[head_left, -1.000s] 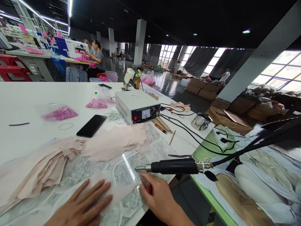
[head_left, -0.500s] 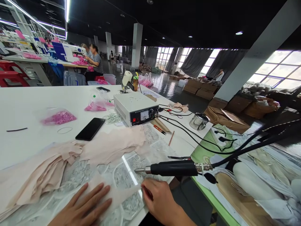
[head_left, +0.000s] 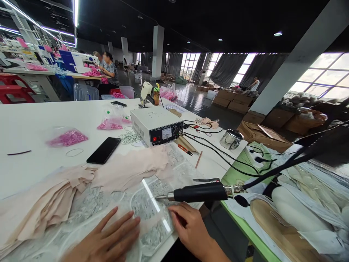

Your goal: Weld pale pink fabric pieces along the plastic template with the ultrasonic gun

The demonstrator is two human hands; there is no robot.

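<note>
My left hand [head_left: 109, 240] lies flat, fingers spread, on a thin pale pink fabric piece [head_left: 147, 226] over a clear glass plate [head_left: 152, 203] at the table's near edge. My right hand [head_left: 191, 227] rests at the plate's right side, fingers curled at the fabric's edge; what they pinch is hidden. A black-handled tool with a metal tip [head_left: 199, 192] hangs just above my right hand on a thick cable. More pink fabric pieces [head_left: 131, 165] lie behind the plate.
A white control box [head_left: 156, 125] stands mid-table with cables running right. A black phone [head_left: 103, 150], bags of pink rings [head_left: 68, 137], a steel pot [head_left: 231, 139] and red snips [head_left: 184, 149] lie around. Other people sit at sewing machines [head_left: 109, 71] far left.
My left hand has slid rightward across the fabric toward my right hand, bunching the piece shorter. My right hand has shifted slightly right. The hanging tool stays put.
</note>
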